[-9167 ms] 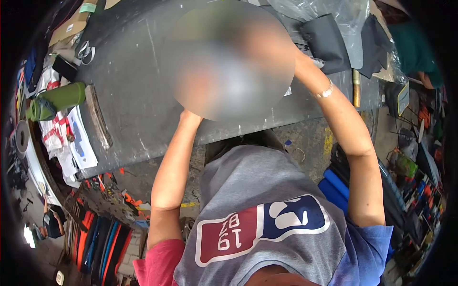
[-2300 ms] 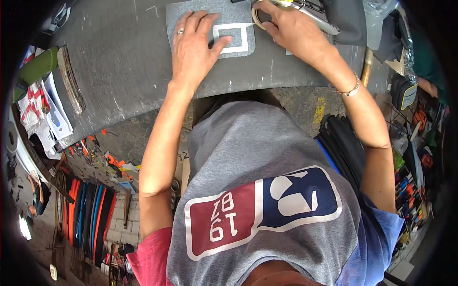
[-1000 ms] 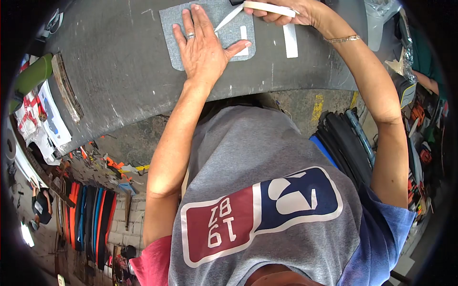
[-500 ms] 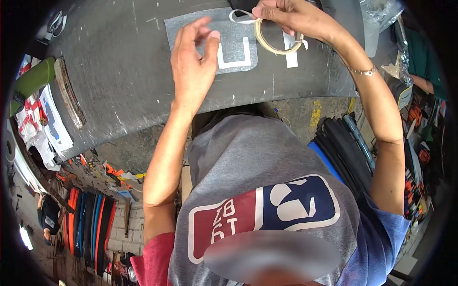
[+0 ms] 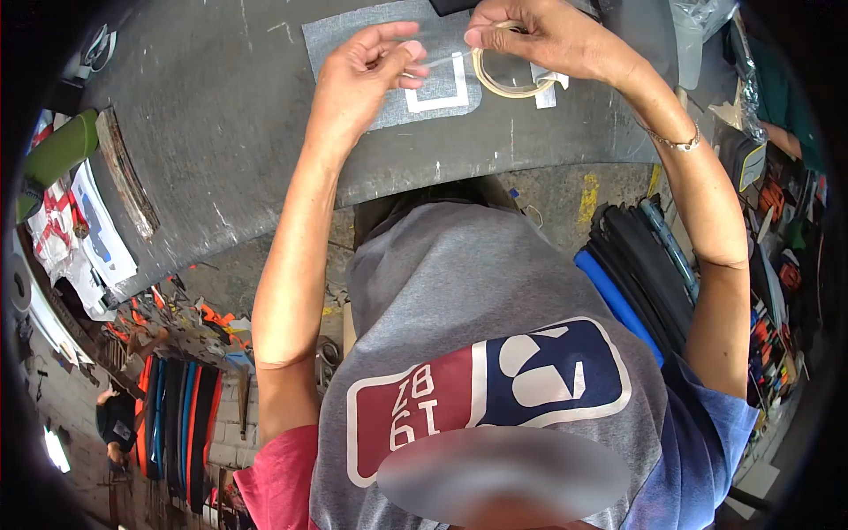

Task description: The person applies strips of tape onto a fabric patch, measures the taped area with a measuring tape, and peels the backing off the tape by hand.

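My right hand (image 5: 530, 37) grips a roll of double-sided or masking tape (image 5: 515, 91) by its upper edge, the ring hanging below my fingers. A narrow strip of tape (image 5: 450, 60) stretches from the roll toward my left hand (image 5: 375, 66), whose thumb and fingers are pinched on its free end. Beneath both hands lies a grey fabric piece (image 5: 340, 40) with rounded corners. White strips (image 5: 437, 103) form an angular U shape on it. A small white piece (image 5: 547, 97) shows beside the roll.
The dark, scuffed work table (image 5: 238, 115) curves across the view. At its left stand a green roll (image 5: 62, 155) and printed sheets (image 5: 102, 225). Clear plastic (image 5: 698, 26) lies at the right. Stacked dark sheets (image 5: 632, 274) stand below, and another person (image 5: 117, 420) is at lower left.
My left hand has closed from a looser, blurred pose into a pinch, and a strip now spans between both hands. The loose white loop near my right hand is gone from view.
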`<state>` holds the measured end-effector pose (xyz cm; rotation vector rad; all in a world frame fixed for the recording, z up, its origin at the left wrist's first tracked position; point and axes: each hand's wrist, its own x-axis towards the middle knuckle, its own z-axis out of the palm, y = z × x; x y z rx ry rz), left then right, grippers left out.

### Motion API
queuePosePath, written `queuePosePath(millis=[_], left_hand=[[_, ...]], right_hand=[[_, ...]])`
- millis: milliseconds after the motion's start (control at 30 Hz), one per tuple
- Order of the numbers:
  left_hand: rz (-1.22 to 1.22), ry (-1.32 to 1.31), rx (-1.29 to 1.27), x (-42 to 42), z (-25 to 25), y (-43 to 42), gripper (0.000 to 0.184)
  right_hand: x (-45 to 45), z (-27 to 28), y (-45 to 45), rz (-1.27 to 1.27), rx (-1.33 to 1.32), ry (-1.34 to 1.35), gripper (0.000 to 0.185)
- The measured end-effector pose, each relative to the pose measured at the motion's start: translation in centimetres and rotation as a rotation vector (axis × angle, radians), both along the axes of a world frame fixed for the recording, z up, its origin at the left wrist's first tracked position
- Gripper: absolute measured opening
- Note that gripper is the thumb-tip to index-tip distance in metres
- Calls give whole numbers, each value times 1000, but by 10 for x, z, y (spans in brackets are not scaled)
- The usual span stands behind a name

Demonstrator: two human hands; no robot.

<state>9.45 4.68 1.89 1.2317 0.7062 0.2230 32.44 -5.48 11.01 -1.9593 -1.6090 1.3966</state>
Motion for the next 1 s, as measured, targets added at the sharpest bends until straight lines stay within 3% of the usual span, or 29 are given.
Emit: queuePosePath(millis=[233,333,433,533,667,700,800,933,1000], left_hand=[[0,3,-2,-13,-1,-3,40],[-37,83,-245,-15,3,0,36],[-55,164,21,-11,16,-8,36],[-43,63,502,-7,34,-30,40],[-76,69,487,-1,29,-36,46],[-24,69,485,-1,20,-37,36],[96,143,302,0,14,-34,25],[219,49,44,-5,4,-31,28],[188,62,52,-9,2,-29,30]], right_hand=[[-6,-10,-16,-54,95,55,22],[-6,-12,-22,-33,137,49,23],[-9,-8,-23,-37,135,42,24],[-12,-1,-23,-74,118,17,26],[-15,-3,-29,-77,161,-28,25],[-19,5,-26,-76,76,-74,24],[-17,0,-30,-64,97,-68,22],[-17,-16,-39,-72,228,-81,21],[-18,-22,-41,-81,241,-75,21]])
